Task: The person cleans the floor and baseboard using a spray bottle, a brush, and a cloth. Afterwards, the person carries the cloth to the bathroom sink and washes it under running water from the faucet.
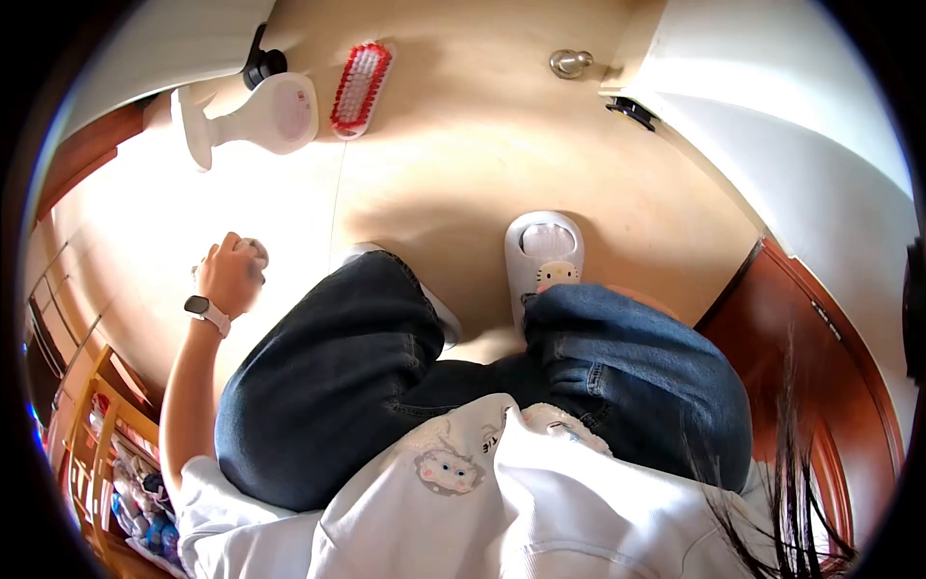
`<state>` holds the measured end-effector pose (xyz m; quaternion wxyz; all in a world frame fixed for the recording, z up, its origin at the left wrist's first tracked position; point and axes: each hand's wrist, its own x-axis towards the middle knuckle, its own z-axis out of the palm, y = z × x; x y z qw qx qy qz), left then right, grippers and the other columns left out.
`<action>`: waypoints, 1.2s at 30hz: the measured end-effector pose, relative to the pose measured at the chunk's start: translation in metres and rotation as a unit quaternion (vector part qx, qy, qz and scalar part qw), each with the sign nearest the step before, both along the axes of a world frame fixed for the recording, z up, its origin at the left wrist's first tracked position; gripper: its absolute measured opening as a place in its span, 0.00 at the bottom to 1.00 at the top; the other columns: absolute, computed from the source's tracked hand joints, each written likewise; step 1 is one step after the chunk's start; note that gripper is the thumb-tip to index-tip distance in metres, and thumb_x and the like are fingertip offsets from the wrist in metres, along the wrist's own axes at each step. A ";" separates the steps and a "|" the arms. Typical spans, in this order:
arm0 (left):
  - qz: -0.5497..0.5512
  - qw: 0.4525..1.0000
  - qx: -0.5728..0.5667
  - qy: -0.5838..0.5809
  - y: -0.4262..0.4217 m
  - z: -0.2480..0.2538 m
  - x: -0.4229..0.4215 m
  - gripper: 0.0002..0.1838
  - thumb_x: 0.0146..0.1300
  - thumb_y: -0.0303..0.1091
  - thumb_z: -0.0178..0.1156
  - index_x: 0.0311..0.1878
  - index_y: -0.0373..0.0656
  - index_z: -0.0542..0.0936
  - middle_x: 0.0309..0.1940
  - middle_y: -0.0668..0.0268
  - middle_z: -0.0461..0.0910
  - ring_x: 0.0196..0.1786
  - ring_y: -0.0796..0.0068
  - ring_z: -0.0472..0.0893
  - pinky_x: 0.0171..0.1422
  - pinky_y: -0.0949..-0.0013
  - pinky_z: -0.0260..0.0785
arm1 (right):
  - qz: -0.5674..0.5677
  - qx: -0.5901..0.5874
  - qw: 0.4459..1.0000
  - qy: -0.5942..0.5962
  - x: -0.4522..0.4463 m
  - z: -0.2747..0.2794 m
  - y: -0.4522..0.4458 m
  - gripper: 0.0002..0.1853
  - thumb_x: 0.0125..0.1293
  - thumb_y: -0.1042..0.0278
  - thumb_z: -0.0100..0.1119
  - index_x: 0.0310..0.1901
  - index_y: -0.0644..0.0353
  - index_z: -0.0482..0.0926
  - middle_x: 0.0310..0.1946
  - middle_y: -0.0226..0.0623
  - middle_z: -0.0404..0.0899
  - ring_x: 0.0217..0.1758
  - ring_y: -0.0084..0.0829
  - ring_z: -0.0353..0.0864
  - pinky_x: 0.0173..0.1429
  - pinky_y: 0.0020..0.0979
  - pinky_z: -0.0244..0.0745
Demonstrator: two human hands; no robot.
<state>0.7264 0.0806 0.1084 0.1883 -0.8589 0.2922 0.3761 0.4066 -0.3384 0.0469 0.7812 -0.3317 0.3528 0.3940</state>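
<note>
My left hand [231,274] is low over the pale floor at the left, with a watch on its wrist. Its fingers are curled round a small whitish object [258,253], mostly hidden by the hand and too unclear to name. A red and white brush [362,89] lies bristles up on the floor, ahead and to the right of that hand. Beside the brush lies a white plastic item [275,114] with a broad rounded end. My right hand is hidden behind my right knee, and only a bit of skin shows past the jeans.
A white slipper [545,253] with a cat face is on my right foot. Ahead is a metal doorstop [571,64]. A reddish-brown door [801,357] stands at the right, a wooden rack [101,463] with cloth items at the lower left.
</note>
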 end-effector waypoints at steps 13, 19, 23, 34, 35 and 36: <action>0.034 0.942 -0.317 -0.106 -0.068 -0.099 -0.041 0.24 0.40 0.33 0.60 0.47 0.47 0.73 0.44 0.60 0.71 0.43 0.57 0.75 0.44 0.55 0.69 | 0.133 -0.111 0.979 -0.110 0.090 0.018 -0.035 0.11 0.63 0.70 0.52 0.45 0.62 0.72 0.40 0.30 0.74 0.45 0.19 0.71 0.51 0.22 0.66; 0.112 0.917 -0.312 -0.222 -0.054 -0.142 -0.051 0.30 0.42 0.34 0.62 0.53 0.41 0.69 0.47 0.52 0.69 0.48 0.50 0.68 0.51 0.53 0.62 | 0.223 -0.257 0.927 -0.154 0.120 0.047 -0.047 0.10 0.62 0.68 0.53 0.43 0.61 0.74 0.37 0.27 0.74 0.41 0.17 0.70 0.48 0.20 0.66; 0.122 0.883 -0.417 -0.178 -0.093 -0.143 -0.074 0.21 0.38 0.31 0.61 0.41 0.46 0.73 0.41 0.56 0.70 0.46 0.50 0.69 0.51 0.52 0.64 | 0.287 -0.257 0.909 -0.159 0.153 0.030 -0.036 0.08 0.61 0.68 0.53 0.40 0.61 0.74 0.34 0.26 0.73 0.38 0.17 0.71 0.45 0.21 0.68; 0.256 0.815 -0.518 0.048 -0.102 -0.107 -0.078 0.42 0.35 0.35 0.65 0.60 0.44 0.62 0.63 0.44 0.53 0.53 0.42 0.70 0.56 0.54 0.67 | 0.364 -0.587 0.297 -0.660 0.326 -0.067 0.104 0.29 0.50 0.77 0.51 0.58 0.51 0.65 0.64 0.45 0.55 0.67 0.47 0.53 0.67 0.51 0.50; 0.264 0.806 -0.529 0.005 -0.096 -0.115 -0.072 0.41 0.35 0.35 0.64 0.59 0.43 0.63 0.62 0.43 0.53 0.57 0.43 0.67 0.60 0.55 0.64 | 0.362 -0.584 0.297 -0.663 0.334 -0.071 0.112 0.29 0.50 0.77 0.51 0.58 0.51 0.65 0.64 0.45 0.55 0.67 0.47 0.53 0.67 0.51 0.50; 0.312 0.788 -0.530 0.023 -0.090 -0.122 -0.066 0.38 0.36 0.35 0.64 0.57 0.42 0.65 0.62 0.44 0.54 0.60 0.45 0.65 0.62 0.57 0.61 | 0.362 -0.624 0.333 -0.608 0.341 -0.074 0.119 0.30 0.50 0.77 0.51 0.58 0.47 0.66 0.64 0.45 0.55 0.68 0.48 0.50 0.68 0.56 0.45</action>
